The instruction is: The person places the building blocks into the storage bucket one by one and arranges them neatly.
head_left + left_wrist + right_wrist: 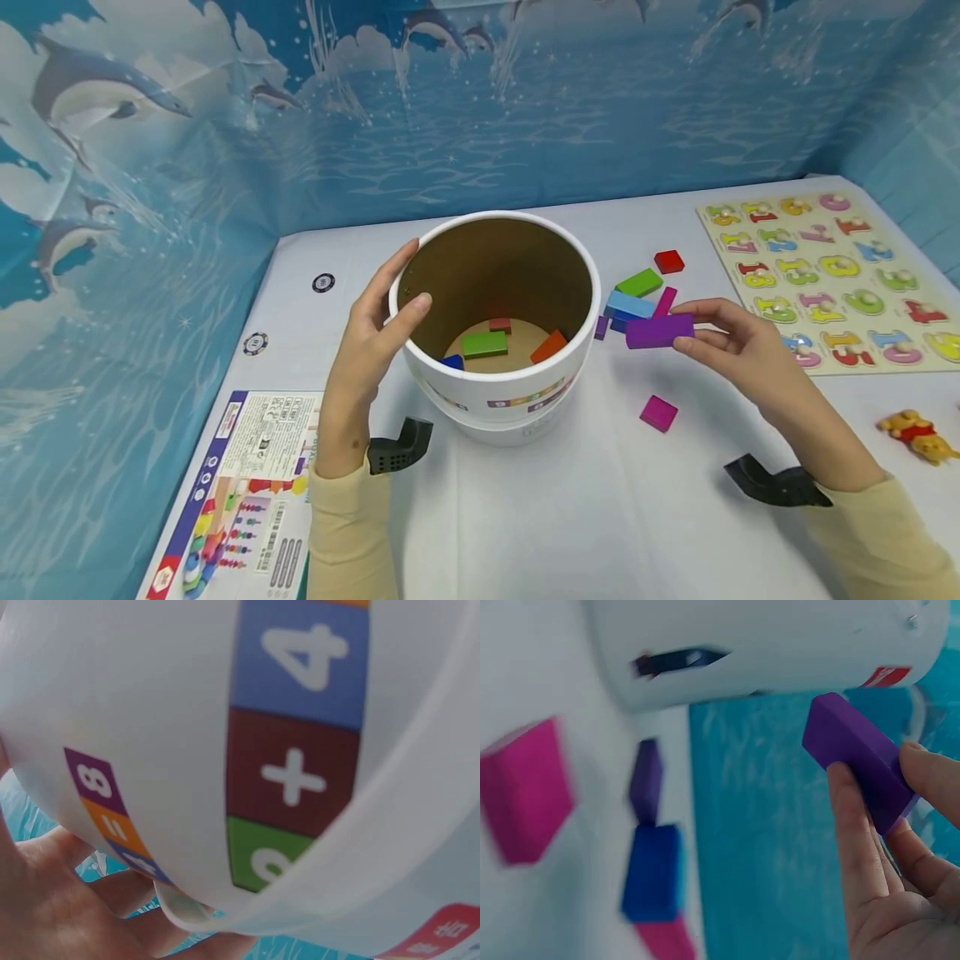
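Observation:
A white tub [498,375] with printed number strips stands on the table, several coloured blocks lying on its floor, among them a green block [484,344] and an orange block [548,347]. My left hand [381,329] grips the tub's left rim, thumb inside and fingers outside; the left wrist view shows the hand [82,900] against the tub wall [165,712]. A purple block [660,331] is pinched between thumb and fingers of my right hand [738,346], raised right of the tub. In the right wrist view the same purple block [859,757] is plainly held.
Beyond the held block lie a light blue block [630,304], a green block [639,282] and a red block [669,262]. Nearer is a magenta block [658,413]. A number puzzle board [832,275], a bear figure [919,435] and a printed box [247,483] flank the area.

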